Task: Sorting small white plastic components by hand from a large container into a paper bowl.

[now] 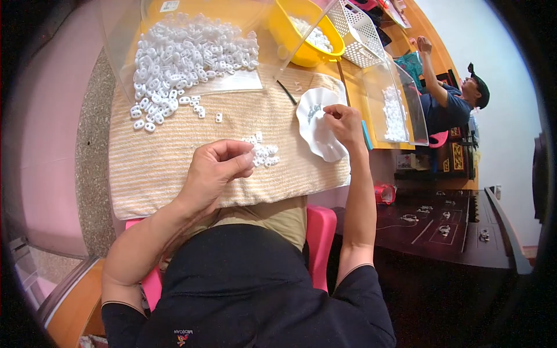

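My left hand (pixel 219 167) is over the striped towel, thumb and fingers curled together. Anything in its grip is too small or hidden to make out. Right beside its fingertips lies a small group of white plastic pieces with holes (pixel 267 155). My right hand (pixel 346 124) reaches over a white wavy-edged dish (pixel 324 145), its thumb and forefinger pinched. Whatever the pinch may hold does not show. Small dark bits (pixel 314 111) lie in the dish, left of the right fingertips.
A large heap of white two-hole pieces (pixel 185 52) spreads at the far left, partly on the towel (pixel 156 180). Beyond stand a yellow basin (pixel 299 58) and a white perforated basket (pixel 362 35). A dark thin stick (pixel 286 91) lies near the dish. Another person (pixel 447 95) sits at the right.
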Available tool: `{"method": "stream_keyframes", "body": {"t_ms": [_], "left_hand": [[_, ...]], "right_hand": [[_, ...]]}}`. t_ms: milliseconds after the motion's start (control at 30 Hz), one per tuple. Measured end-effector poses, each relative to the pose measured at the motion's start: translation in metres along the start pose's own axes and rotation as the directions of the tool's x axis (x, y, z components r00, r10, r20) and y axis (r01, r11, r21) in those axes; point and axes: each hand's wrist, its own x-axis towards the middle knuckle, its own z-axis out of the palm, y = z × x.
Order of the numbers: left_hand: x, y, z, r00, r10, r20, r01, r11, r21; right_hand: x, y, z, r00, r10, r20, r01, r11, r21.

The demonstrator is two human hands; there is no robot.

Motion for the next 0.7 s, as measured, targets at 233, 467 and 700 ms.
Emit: {"method": "stream_keyframes", "body": {"t_ms": [233, 467, 700], "left_hand": [[0.0, -0.002, -0.001, 1.0, -0.015, 0.001, 0.015, 1.0, -0.005], [-0.002, -0.001, 0.005, 1.0, -0.025, -0.004, 0.026, 0.999, 0.028], [-0.005, 0.002, 0.009, 0.997, 0.007, 0.072, -0.014, 0.996, 0.092]], "right_hand": [[-0.027, -0.028, 0.006, 0.999, 0.041, -0.018, -0.031, 0.922, 0.387], [-0.072, -0.104, 0.03, 0.995, 0.072, 0.073, -0.098, 0.466, 0.879], [-0.092, -0.143, 0.053, 0.988, -0.056, 0.145, -0.114, 0.37, 0.922]]}}
